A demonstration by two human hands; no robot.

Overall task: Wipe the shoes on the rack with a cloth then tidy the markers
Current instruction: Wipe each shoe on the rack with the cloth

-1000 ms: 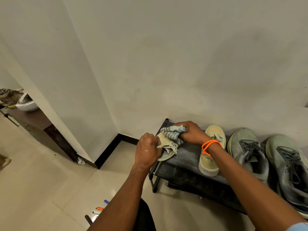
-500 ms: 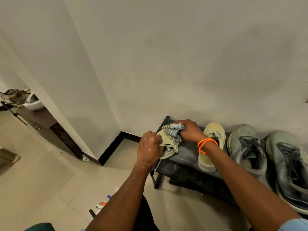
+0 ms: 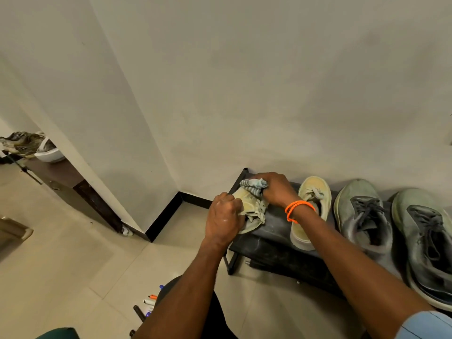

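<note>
A low black shoe rack (image 3: 274,226) stands against the wall. At its left end my left hand (image 3: 223,216) grips a pale yellow shoe (image 3: 249,206). My right hand (image 3: 277,190), with an orange band at the wrist, grips a bunched grey-blue cloth (image 3: 253,185) pressed on the toe of that shoe. The matching yellow shoe (image 3: 311,211) sits just right of my right wrist. Two grey-green sneakers (image 3: 362,216) (image 3: 425,243) fill the right part of the rack. Several markers (image 3: 149,303) lie on the floor tiles beside my left forearm, partly hidden by it.
A wall corner with black skirting (image 3: 163,221) juts out left of the rack. Further left, a dark wooden cabinet (image 3: 61,177) carries a white bowl-shaped object (image 3: 49,152) and more shoes. Beige floor tiles (image 3: 73,265) stretch across the lower left.
My right hand with the cloth has shifted slightly along the toe of the yellow shoe. My left hand has kept its hold. The camera has shifted a little.
</note>
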